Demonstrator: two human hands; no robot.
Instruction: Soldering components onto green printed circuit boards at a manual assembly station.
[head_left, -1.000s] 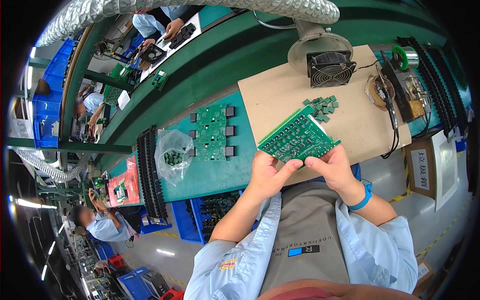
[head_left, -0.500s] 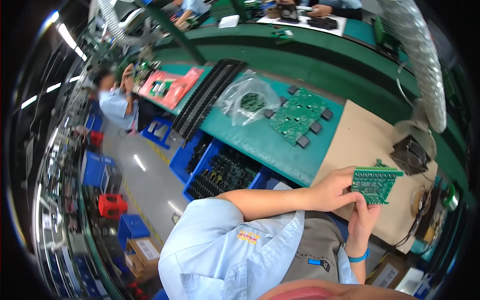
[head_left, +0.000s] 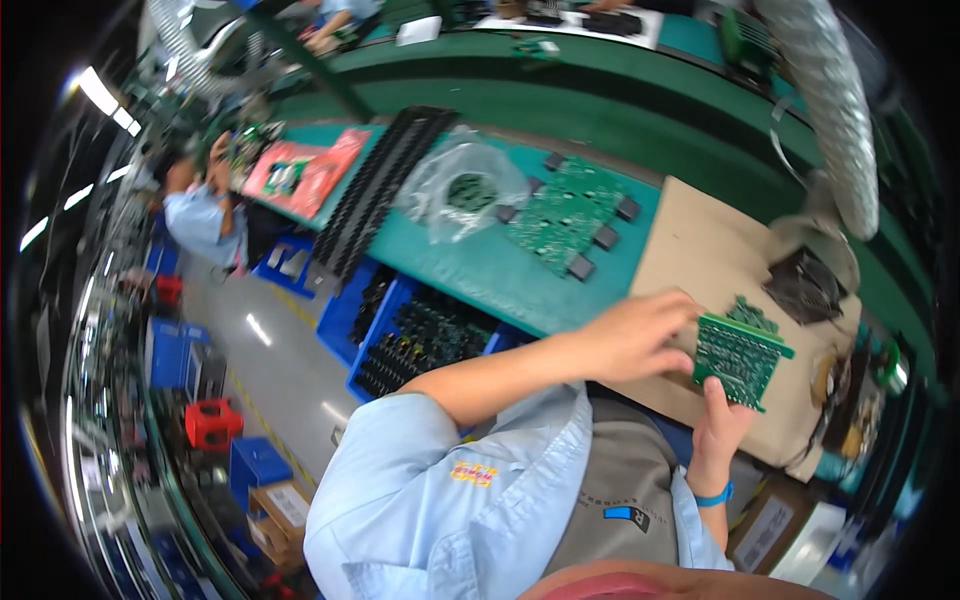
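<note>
A green circuit board (head_left: pixel 738 362) is tilted up over the cardboard sheet, its soldered face turned toward me. From below, my right hand (head_left: pixel 722 430) grips its lower edge, thumb on the near face and the other fingers mostly hidden behind it. My left hand (head_left: pixel 640 335) is at the board's left edge with thumb and fingers apart; its fingertips are close to the upper left corner, and I cannot tell whether they touch. More green board pieces (head_left: pixel 752 315) show just behind the held board.
Brown cardboard (head_left: pixel 690 235) covers the bench's right part, with a dark fan (head_left: pixel 805 285) beneath a duct hose (head_left: pixel 835 120). Leftward lie a large green panel (head_left: pixel 570 215), a plastic bag (head_left: pixel 465 190) and black racks (head_left: pixel 385 195). Blue bins (head_left: pixel 357 372) hold parts. A co-worker (head_left: pixel 205 215) sits far left.
My left hand has drawn back leftward from the board's face, and its thumb and fingers have spread. My right hand still holds the board. The whole view has shifted slightly.
</note>
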